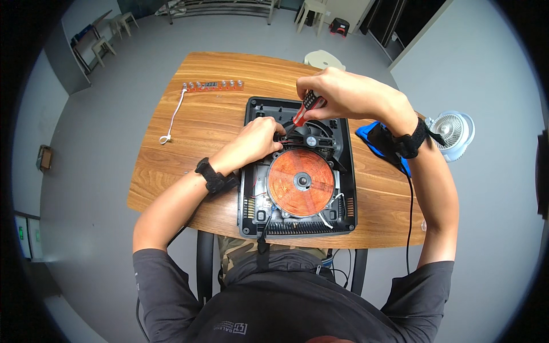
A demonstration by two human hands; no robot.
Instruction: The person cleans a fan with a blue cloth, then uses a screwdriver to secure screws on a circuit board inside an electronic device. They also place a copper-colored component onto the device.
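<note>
An opened induction cooker (351,188) lies on the table in front of me, its black plastic casing showing the parts inside. A round copper coil (286,174) fills its near half, and a black cooling fan (326,132) sits beyond the coil. My right hand (337,94) is closed round the red and black handle of a screwdriver (301,117), which slants down to the left toward the fan's edge. Beside the shaft, my left hand (260,137) reaches into the casing with bent fingers pressed together. What those fingertips hold is hidden, as is the screwdriver's tip.
A narrow circuit board (213,86) with a white cable (174,117) lies at the table's far left. Right of the cooker are a blue and black item (377,140) and a black cord (409,217). A small white fan (452,134) stands beyond the right edge, a stool (324,59) behind.
</note>
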